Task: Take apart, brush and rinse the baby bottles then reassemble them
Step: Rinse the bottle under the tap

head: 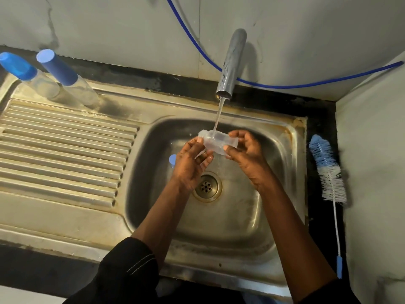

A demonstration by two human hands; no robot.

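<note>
Over the sink basin (230,218), the left hand (192,166) grips 1 end of a clear bottle (215,141) and the right hand (248,156) pinches the other, under the running tap (231,64). 2 capped bottles (65,74) stand on the drainer (65,154).

Left sleeve (129,275): black cloth, loose and creased, at 7 o'clock in the view, its cuff pushed up high on the arm.
Stitching (140,263): thin pale dashed threads, two lines crossing the left sleeve near the cuff.
Right sleeve (326,292): dark cloth, only its edge showing at 5 o'clock; detail too dim to tell.
Forearms (157,216): bare from cuffs to wrists.
Left hand (189,170): bare, fingers glistening wet.
Right hand (246,160): bare, nails short.
</note>
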